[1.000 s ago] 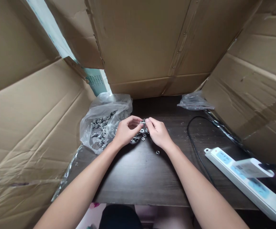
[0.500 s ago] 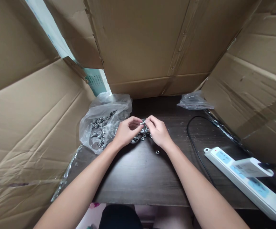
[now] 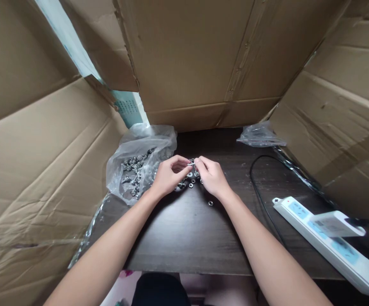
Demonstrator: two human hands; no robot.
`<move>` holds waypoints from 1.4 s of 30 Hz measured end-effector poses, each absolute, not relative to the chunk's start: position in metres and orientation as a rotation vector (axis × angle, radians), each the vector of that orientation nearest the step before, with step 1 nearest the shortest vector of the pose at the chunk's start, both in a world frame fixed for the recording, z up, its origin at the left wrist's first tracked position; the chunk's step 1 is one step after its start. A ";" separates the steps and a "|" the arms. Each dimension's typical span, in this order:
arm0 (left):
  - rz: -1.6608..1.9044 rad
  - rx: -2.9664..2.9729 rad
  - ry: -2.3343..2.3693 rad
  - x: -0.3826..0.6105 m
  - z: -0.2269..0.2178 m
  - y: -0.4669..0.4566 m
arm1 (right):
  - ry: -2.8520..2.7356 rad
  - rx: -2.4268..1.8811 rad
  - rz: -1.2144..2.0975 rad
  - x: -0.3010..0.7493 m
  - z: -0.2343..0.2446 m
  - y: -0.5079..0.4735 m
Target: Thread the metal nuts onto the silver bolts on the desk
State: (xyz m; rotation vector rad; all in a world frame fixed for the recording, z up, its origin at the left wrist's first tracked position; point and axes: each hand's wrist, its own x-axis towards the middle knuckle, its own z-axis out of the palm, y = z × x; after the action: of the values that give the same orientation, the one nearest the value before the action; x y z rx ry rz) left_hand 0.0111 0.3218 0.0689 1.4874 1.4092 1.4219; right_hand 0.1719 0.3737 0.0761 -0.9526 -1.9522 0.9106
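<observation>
Between the fingertips of my two hands is a small shiny bolt [image 3: 191, 164], held level above the table. My left hand [image 3: 170, 173] pinches one end of it with thumb and fingers. At the other end, my right hand [image 3: 212, 175] has thumb and forefinger closed on it; whether a nut is on that end I cannot tell. Under and between the hands lie several loose nuts [image 3: 191, 185], washers and bolts, partly hidden by the fingers. One nut [image 3: 210, 204] lies apart, nearer me. Left of my left hand, a clear plastic bag [image 3: 114, 170] holds many bolts [image 3: 135, 170].
A second clear plastic bag [image 3: 259, 135] lies at the back right of the dark table [image 3: 191, 238]. A white power strip [image 3: 318, 238] with a plugged-in adapter [image 3: 337, 224] and a black cable [image 3: 253, 178] are on the right. Cardboard walls [image 3: 197, 59] enclose the back and sides.
Both hands stay in nearly the same place around the bolt. My right fingertips have shifted slightly, and a bit more of the bolt shows between the hands.
</observation>
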 end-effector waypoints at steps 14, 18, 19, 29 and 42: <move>1.437 1.496 1.402 0.010 0.070 0.321 | -1.903 -0.911 1.019 0.172 0.075 0.375; 1.433 1.507 1.408 0.010 0.071 0.321 | -1.935 -0.886 1.016 0.172 0.076 0.375; 1.434 1.509 1.411 0.011 0.071 0.321 | -1.943 -0.891 1.007 0.172 0.076 0.375; 1.428 1.543 1.443 0.009 0.070 0.321 | -1.894 -0.856 1.041 0.171 0.074 0.376; 1.455 1.540 1.547 0.008 0.066 0.324 | -1.823 -0.693 0.780 0.172 0.076 0.377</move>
State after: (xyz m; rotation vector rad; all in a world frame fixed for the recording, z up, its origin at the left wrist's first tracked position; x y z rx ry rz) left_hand 0.0075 0.3240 0.0656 1.5396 1.5467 1.4553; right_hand 0.1723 0.3770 0.0755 -0.6933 -1.8231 0.7800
